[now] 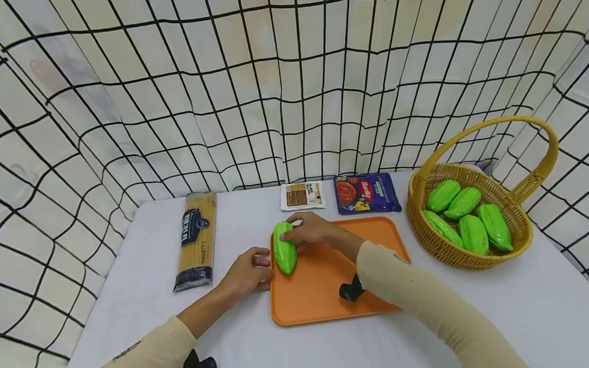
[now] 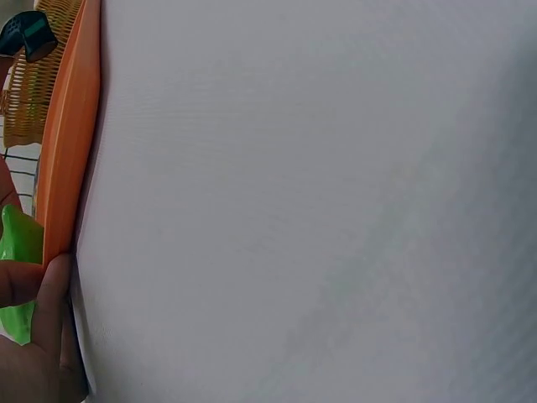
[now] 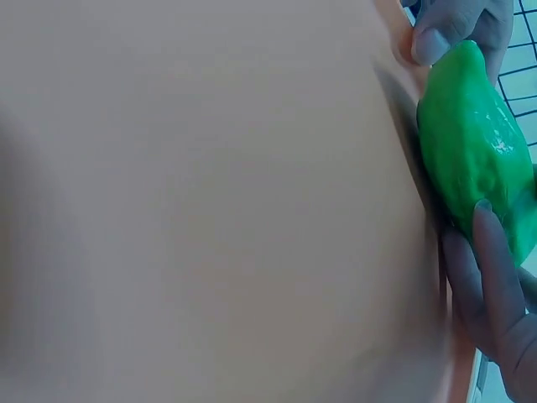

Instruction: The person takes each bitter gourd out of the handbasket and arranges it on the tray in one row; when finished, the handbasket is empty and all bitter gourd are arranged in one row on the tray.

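Note:
A bright green ridged fruit lies lengthwise along the left edge of an orange tray. My right hand grips it near its far end, with fingertips pressed to its side in the right wrist view. On the left, my left hand pinches the tray's rim. Its thumb shows at the rim in the right wrist view, while a finger reaches beneath in the left wrist view. Farther right, a wicker basket with a tall handle holds several similar green fruits.
A spaghetti packet lies left of the tray. Behind it are a small white-and-brown packet and a blue Barilla packet. Black netting over white cloth surrounds the white table on the back and sides.

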The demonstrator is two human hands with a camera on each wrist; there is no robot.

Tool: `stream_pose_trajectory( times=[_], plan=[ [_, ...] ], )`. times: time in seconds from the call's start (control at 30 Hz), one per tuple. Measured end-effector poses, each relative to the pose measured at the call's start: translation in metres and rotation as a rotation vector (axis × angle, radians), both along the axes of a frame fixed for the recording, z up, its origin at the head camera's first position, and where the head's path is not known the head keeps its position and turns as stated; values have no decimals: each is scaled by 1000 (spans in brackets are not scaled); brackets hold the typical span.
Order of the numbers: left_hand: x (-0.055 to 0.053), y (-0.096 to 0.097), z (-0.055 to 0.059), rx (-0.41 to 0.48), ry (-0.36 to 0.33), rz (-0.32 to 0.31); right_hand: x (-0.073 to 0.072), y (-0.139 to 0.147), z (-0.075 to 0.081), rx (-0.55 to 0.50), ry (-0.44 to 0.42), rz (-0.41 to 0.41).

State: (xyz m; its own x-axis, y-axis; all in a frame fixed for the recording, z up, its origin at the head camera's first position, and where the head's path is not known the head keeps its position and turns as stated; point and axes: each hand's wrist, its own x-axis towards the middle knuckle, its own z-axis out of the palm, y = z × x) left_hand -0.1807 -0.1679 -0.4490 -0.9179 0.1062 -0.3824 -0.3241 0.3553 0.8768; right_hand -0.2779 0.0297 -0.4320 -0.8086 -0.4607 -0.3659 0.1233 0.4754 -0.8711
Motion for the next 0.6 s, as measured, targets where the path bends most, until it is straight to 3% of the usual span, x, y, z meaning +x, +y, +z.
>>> stream_pose_trajectory(
  times=[0.17,0.6],
  plan=[
    [0,0,1,6,-2,-14,1,-3,0,34,23,-28],
    [3,0,3,23,13,-17,5,-6,3,-10,-2,-35]
  ],
)
